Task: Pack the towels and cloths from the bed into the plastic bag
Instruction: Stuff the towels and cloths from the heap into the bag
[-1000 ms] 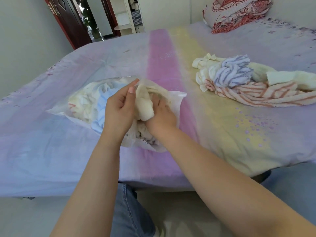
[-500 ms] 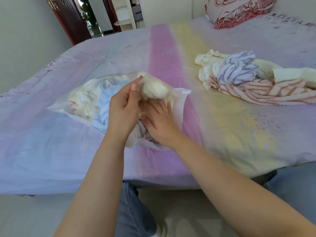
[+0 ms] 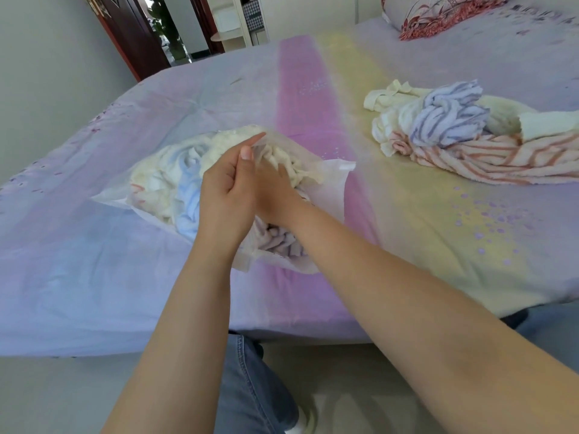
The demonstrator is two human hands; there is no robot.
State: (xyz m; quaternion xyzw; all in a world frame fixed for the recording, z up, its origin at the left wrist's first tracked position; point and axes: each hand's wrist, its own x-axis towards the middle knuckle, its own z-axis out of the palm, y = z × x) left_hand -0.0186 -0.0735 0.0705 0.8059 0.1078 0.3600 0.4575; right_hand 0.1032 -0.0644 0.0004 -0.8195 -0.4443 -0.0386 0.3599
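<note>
A clear plastic bag (image 3: 335, 183) lies on the bed in front of me, stuffed with cream, pale blue and lilac cloths. My left hand (image 3: 227, 195) pinches the upper lip of the bag's mouth between thumb and fingers and holds it up. My right hand (image 3: 275, 192) reaches into the mouth, fingers pressed against a cream towel (image 3: 291, 158) inside; its fingertips are hidden by the plastic and cloth. To the right lies a loose pile: a blue-striped towel (image 3: 448, 117), an orange-striped towel (image 3: 488, 158) and cream cloths (image 3: 388, 95).
The bed (image 3: 125, 277) has a pastel sheet with a pink stripe down the middle; its front edge runs just below my forearms. A red patterned pillow (image 3: 438, 14) sits at the far right. A dark wooden door (image 3: 131, 36) stands open at the far left.
The cream towel that bulged above the bag's mouth has gone deeper inside. My right hand has pushed further in after it. My left hand keeps hold of the bag's lip.
</note>
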